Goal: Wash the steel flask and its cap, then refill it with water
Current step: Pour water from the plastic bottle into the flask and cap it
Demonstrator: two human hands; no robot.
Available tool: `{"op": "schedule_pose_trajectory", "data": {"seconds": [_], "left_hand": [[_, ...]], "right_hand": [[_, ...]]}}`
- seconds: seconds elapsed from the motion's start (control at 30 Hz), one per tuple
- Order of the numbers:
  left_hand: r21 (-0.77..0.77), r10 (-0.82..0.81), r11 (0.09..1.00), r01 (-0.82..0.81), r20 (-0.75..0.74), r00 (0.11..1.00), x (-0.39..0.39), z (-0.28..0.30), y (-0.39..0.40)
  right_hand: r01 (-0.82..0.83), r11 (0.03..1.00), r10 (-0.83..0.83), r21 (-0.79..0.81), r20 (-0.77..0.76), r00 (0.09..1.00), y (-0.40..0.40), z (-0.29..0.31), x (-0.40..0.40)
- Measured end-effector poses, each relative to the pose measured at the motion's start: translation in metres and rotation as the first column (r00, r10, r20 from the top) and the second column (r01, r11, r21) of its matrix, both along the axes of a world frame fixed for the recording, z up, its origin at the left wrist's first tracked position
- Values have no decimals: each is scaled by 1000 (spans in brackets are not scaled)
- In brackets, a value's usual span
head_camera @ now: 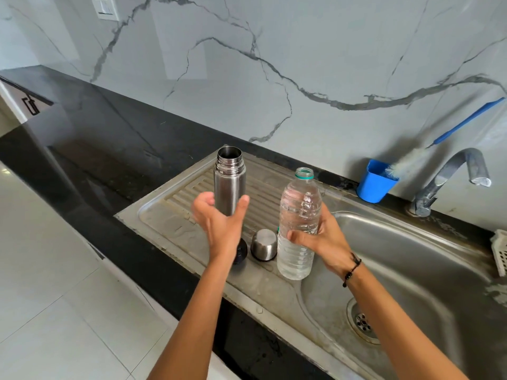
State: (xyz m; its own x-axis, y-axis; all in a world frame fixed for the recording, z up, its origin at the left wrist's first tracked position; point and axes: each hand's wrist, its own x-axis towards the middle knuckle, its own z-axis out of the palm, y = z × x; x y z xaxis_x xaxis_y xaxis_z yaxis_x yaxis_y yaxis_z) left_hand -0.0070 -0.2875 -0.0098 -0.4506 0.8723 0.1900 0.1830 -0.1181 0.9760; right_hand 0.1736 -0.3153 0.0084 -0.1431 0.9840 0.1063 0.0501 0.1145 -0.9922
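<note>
The steel flask (230, 179) stands upright and uncapped on the ribbed drainboard (170, 212). My left hand (219, 223) is cupped around its lower part with fingers apart, thumb and fingertips close to its sides; contact is unclear. My right hand (321, 237) grips a clear plastic water bottle (299, 223), open at the top and standing upright on the drainboard to the right of the flask. The steel cup cap (264, 244) sits upside down between them. A dark stopper (241, 253) lies partly hidden behind my left wrist.
The steel sink basin (406, 270) with its drain (362, 322) lies to the right. A tap (450, 176) stands at the back, beside a blue cup (374, 181) holding a bottle brush (428, 149). Black countertop (90, 138) runs left. A white basket (500, 253) sits at the right edge.
</note>
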Motion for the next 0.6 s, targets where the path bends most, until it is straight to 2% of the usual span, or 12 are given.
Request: {"op": "schedule_pose_trajectory", "data": {"seconds": [0.1, 0.4, 0.53, 0.6], "left_hand": [[-75, 26, 997, -27, -21, 999, -18, -13, 23], [-185, -293, 943, 277, -65, 954, -35, -7, 61], [-161, -235, 964, 212, -142, 961, -36, 12, 63], [-102, -217, 974, 201, -181, 959, -36, 30, 59]], "right_hand": [[-10, 1000, 10, 1, 15, 1000, 2, 1, 3], [-28, 1000, 28, -5, 117, 993, 3, 4, 6], [1, 1000, -3, 9, 163, 987, 5, 9, 9], [13, 1000, -15, 14, 173, 985, 5, 14, 13]]}}
